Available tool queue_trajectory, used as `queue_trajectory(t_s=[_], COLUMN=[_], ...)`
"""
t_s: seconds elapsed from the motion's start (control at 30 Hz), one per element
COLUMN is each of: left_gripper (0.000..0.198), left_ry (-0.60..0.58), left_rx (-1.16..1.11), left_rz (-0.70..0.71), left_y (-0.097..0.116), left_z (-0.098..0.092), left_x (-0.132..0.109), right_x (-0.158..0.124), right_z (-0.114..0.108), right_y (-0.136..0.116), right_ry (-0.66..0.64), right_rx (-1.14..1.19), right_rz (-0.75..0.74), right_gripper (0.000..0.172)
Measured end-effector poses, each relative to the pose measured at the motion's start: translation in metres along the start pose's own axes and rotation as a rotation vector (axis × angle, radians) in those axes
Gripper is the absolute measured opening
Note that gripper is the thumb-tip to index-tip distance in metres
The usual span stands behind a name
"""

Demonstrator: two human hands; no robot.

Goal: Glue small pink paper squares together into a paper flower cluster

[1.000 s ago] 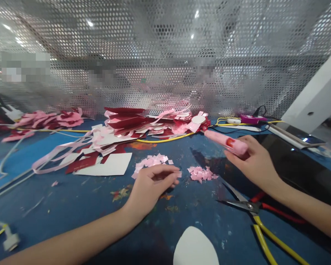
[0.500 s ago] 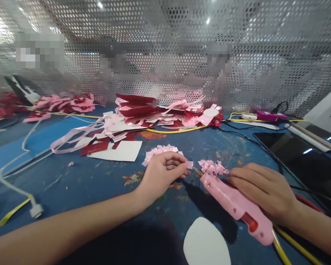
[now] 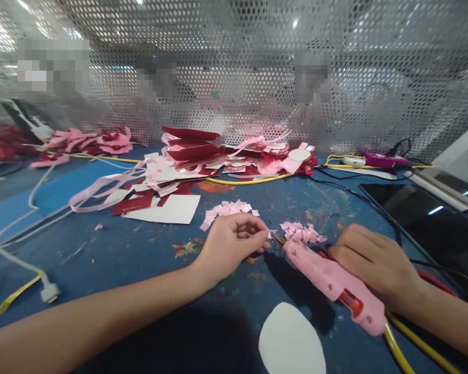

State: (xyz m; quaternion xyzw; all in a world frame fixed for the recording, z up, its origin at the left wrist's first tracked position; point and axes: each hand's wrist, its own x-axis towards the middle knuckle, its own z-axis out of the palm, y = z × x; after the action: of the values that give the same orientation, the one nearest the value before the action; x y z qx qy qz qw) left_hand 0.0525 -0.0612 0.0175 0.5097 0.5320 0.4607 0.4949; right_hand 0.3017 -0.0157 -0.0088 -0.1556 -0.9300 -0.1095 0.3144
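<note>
A: Head view. Left hand (image 3: 228, 244)?
B: Thumb and forefinger pinched closed on a small pink paper piece (image 3: 272, 232), held just above the blue table (image 3: 113, 259).
A: Right hand (image 3: 374, 262)?
B: Fingers wrapped over the pink glue gun (image 3: 331, 280), which lies low and tilted, with its nozzle tip at the paper piece.
A: Surroundings?
B: A heap of pink squares (image 3: 302, 234) just behind the nozzle. White oval card (image 3: 290, 343) near the front edge.

Left hand (image 3: 228, 244) pinching pink paper scrap (image 3: 272, 232); right hand (image 3: 374, 262) on glue gun (image 3: 327, 278)
</note>
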Motion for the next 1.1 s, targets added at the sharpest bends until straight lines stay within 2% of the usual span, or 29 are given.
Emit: queue_trajectory(t_s=[0.4, 0.6, 0.8, 0.9, 0.97, 1.1], left_gripper=[0.010, 0.012, 0.012, 0.013, 0.013, 0.014], left_ry=[-0.027, 0.004, 0.037, 0.051, 0.048, 0.028], left_rx=[0.039, 0.046, 0.010, -0.015, -0.021, -0.033], left_rz=[-0.008, -0.033, -0.036, -0.028, -0.027, -0.013], left_y=[-0.001, 0.000, 0.002, 0.003, 0.002, -0.001], left_z=[-0.002, -0.002, -0.003, -0.003, -0.004, -0.005], left_x=[0.001, 0.000, 0.001, 0.002, 0.002, 0.003], right_x=[0.001, 0.002, 0.002, 0.003, 0.004, 0.006], right_z=[0.000, 0.000, -0.002, -0.002, -0.002, 0.003], right_y=[0.001, 0.000, 0.008, 0.017, 0.023, 0.034], right_ry=[-0.012, -0.034, -0.011, 0.073, 0.125, 0.225], right_rx=[-0.026, -0.067, -0.010, 0.133, 0.221, 0.268], right_rz=[0.004, 0.015, 0.069, 0.194, 0.332, 0.784], right_gripper=[0.026, 0.029, 0.022, 0.010, 0.006, 0.015])
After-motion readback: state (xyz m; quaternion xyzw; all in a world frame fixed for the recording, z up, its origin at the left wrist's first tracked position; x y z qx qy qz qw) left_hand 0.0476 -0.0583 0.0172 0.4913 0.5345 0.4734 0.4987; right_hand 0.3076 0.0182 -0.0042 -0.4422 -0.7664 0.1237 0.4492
